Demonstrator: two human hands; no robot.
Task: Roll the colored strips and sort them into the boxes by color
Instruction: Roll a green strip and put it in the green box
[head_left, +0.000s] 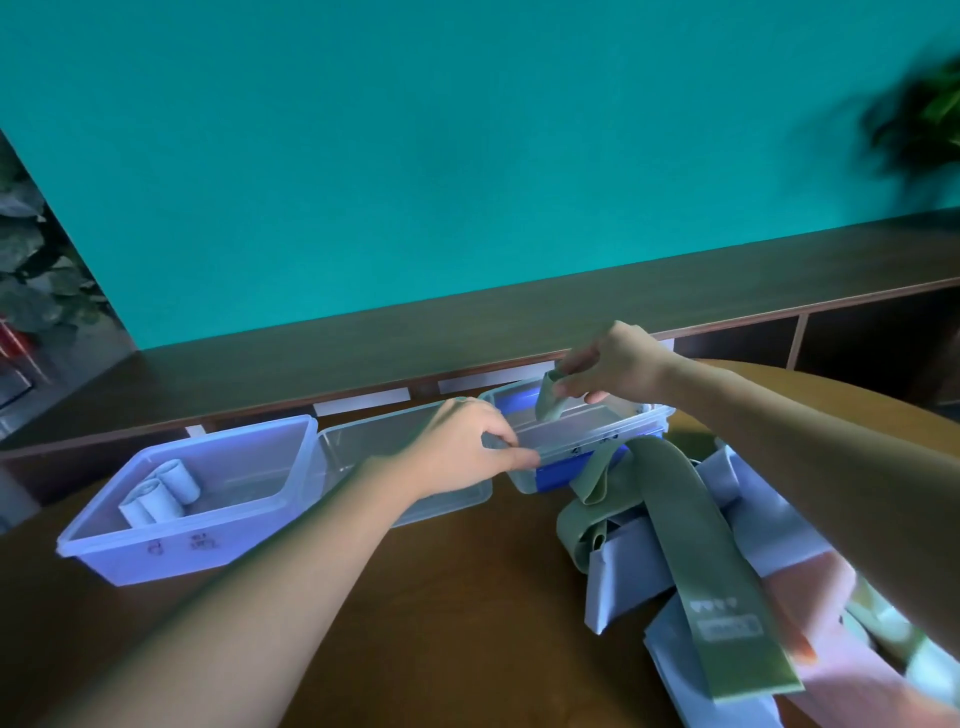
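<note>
The right hand (613, 364) pinches a small green roll (549, 399) & holds it just above the right box (644, 415), long side pointing down, so the drop is straight below. The left hand (467, 441) grips that box's near-left rim w/ thumb & fingers. The roll looks soft, dull green. More loose strips (691, 525) lie near, on the counter (467, 597) at the right.

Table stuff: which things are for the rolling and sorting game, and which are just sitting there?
For the job: green roll in the right hand; right box held by the left hand; left box; middle box; loose strips.

Just there: plant; shelf.
</note>
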